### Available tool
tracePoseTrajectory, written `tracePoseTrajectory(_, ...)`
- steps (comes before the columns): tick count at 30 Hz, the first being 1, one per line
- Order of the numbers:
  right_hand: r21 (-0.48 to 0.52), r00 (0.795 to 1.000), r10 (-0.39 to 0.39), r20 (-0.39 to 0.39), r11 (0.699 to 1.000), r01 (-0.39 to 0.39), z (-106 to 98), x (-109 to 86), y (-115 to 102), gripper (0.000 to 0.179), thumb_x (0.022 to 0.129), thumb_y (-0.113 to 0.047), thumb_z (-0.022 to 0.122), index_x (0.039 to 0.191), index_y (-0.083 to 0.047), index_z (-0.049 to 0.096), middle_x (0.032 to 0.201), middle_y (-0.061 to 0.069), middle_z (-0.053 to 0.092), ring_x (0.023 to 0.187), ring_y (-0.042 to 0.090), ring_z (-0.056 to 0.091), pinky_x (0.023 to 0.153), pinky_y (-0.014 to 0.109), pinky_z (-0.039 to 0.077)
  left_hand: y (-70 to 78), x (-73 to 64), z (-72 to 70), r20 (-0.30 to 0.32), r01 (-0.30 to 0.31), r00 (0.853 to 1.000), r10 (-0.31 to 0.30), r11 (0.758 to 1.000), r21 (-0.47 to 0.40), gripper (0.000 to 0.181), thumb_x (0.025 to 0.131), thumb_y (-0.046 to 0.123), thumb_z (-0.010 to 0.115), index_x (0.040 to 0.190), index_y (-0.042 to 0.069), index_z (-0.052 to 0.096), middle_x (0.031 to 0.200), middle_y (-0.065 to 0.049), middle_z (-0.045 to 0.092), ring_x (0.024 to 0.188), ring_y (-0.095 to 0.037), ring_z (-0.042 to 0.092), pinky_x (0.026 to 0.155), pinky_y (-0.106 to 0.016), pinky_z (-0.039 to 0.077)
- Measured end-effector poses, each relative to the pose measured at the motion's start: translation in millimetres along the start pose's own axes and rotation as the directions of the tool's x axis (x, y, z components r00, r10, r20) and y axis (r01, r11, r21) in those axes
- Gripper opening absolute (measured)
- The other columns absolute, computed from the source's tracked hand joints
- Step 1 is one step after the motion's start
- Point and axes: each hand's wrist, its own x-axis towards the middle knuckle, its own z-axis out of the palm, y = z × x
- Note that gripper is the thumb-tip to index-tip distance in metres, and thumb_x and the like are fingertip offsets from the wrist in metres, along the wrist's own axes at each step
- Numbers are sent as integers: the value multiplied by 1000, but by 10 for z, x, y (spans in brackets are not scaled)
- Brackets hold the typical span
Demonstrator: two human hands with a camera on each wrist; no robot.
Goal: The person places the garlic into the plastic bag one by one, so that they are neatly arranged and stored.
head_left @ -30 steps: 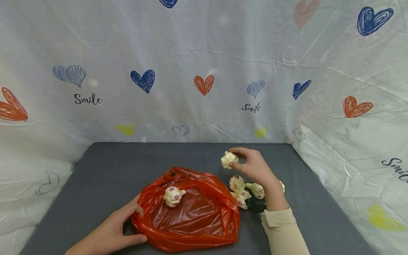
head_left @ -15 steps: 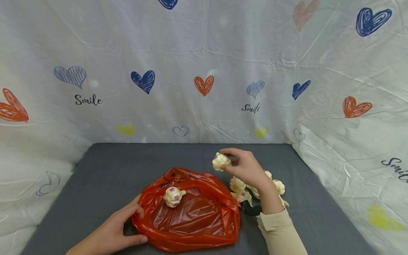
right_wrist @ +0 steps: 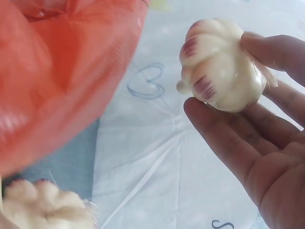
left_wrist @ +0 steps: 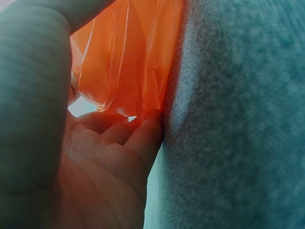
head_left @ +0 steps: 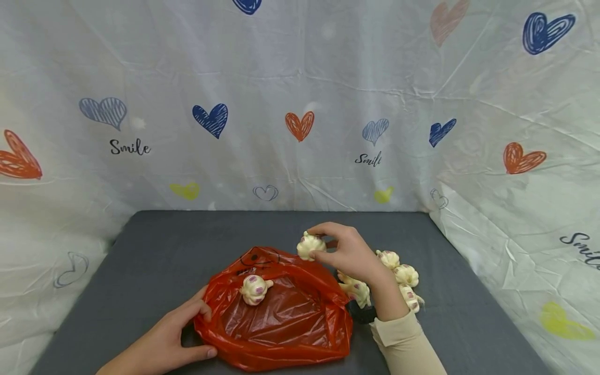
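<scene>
My right hand pinches a garlic bulb between thumb and fingers, above the back right rim of a red plastic bag. The right wrist view shows purple streaks on this pale bulb, with the fingertips at its sides. On the left, my left hand holds the bag's side, fingers at the edge and thumb lower down. Orange plastic lies between thumb and fingers in the left wrist view. Another garlic bulb lies inside the spread mouth of the bag.
Several more garlic bulbs lie on the grey table to the right of the bag, partly behind my right forearm. A dark strap piece sits by the right wrist. A white curtain with printed hearts hangs behind the table.
My right hand has carried its garlic bulb leftward and slightly down, from behind the loose bulbs to the bag's rim. The left hand and bag have stayed in place.
</scene>
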Motion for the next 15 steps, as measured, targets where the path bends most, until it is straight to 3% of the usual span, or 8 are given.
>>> tracePoseTrajectory(7, 18, 999, -27, 39, 999, 26, 69, 37, -17, 40, 97, -16, 87, 135, -15, 75, 134, -5, 71, 122, 20, 68, 97, 56, 60, -47, -5, 6, -6, -15, 1000, 15, 1000, 6, 36, 92, 42, 90, 110, 35, 59, 173, -25, 33, 152, -55, 35, 109, -25, 48)
tracePoseTrajectory(15, 21, 998, -55, 44, 998, 54, 157, 54, 23, 39, 96, -17, 87, 134, -17, 76, 131, -8, 72, 120, 16, 69, 96, 42, 61, -46, 0, -1, 2, -17, 1000, 17, 1000, -1, 36, 93, 41, 90, 110, 35, 59, 172, -27, 32, 151, -56, 35, 109, -25, 48)
